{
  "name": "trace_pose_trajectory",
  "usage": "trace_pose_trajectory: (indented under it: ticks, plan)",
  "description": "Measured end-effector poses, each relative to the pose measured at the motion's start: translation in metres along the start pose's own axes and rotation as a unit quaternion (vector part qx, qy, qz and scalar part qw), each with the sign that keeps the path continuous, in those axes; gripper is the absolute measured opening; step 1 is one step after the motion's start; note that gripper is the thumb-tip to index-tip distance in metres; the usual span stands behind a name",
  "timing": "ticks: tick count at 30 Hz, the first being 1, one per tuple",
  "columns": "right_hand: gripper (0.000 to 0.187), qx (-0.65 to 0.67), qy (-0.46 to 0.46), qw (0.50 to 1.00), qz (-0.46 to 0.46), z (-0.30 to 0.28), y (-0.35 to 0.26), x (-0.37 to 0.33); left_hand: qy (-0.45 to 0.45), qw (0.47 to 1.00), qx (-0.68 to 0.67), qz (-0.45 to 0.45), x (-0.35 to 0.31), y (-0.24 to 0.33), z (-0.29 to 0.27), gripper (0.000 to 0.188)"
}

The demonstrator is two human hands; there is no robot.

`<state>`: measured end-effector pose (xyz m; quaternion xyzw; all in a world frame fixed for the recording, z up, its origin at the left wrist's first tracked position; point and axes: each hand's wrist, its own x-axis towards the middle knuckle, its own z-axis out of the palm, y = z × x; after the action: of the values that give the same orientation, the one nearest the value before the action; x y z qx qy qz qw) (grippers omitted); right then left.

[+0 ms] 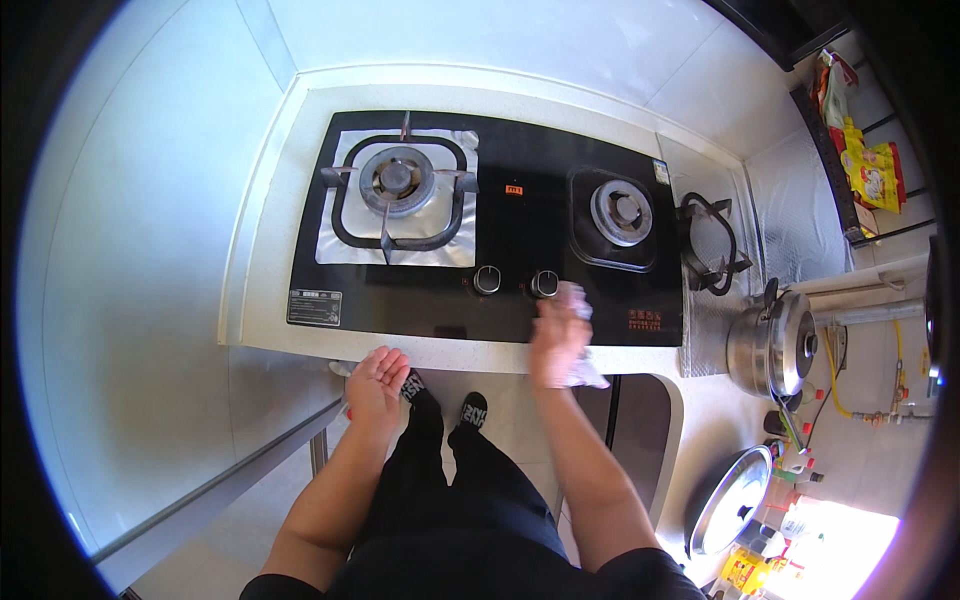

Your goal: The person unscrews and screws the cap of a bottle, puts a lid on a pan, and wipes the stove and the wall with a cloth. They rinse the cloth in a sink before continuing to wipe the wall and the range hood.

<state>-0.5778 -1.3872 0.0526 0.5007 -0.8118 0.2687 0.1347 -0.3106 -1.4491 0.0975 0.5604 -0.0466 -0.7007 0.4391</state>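
Observation:
My right hand (559,340) presses a pale pinkish-white cloth (588,372) on the front of the black gas cooktop (520,240), just below the right knob (544,283). The hand is slightly smeared by motion, and part of the cloth hangs past the front edge. Palm turned up and fingers loosely stretched, my left hand (378,383) is at the counter's front edge with nothing in it. Beside the right knob is the left knob (487,280). A pan support stands over the left burner (397,180), on a foil sheet; the right burner (621,212) has none over it.
A loose black pan support (735,262) lies on foil right of the cooktop. Farther right stand a lidded steel pot (762,345) and a large wok lid (732,502). Bottles line the right wall, below a rack with yellow packets (872,168). A wall closes the left side.

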Motion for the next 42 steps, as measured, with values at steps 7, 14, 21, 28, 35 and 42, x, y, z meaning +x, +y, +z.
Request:
trace_pose_trajectory:
  ticks: [7, 14, 21, 28, 35, 42]
  plan:
    - [0.044, 0.146, -0.184, 0.965, -0.121, 0.031, -0.153, 0.001, 0.010, 0.998, -0.025, 0.060, 0.017, 0.022, -0.014, 0.025]
    - [0.053, 0.219, -0.192, 0.916, -0.277, 0.005, -0.099, 0.009, -0.001, 0.999, -0.016, 0.044, 0.024, 0.033, 0.005, 0.027]
    - [0.039, 0.032, -0.165, 0.983, -0.067, -0.056, 0.031, 0.016, -0.033, 0.999, 0.003, 0.011, 0.023, 0.045, 0.017, 0.029]
    - [0.065, -0.048, -0.130, 0.987, 0.081, -0.044, -0.064, -0.014, -0.052, 0.997, 0.008, -0.052, 0.030, 0.034, 0.024, 0.029]
    - [0.047, 0.334, -0.185, 0.924, 0.031, -0.064, -0.103, 0.057, -0.086, 0.992, 0.024, -0.086, 0.035, 0.042, 0.048, 0.027]
    - [0.042, 0.230, -0.037, 0.972, -0.010, -0.024, -0.056, 0.214, -0.107, 0.989, 0.050, -0.094, 0.038, 0.041, 0.078, 0.026]
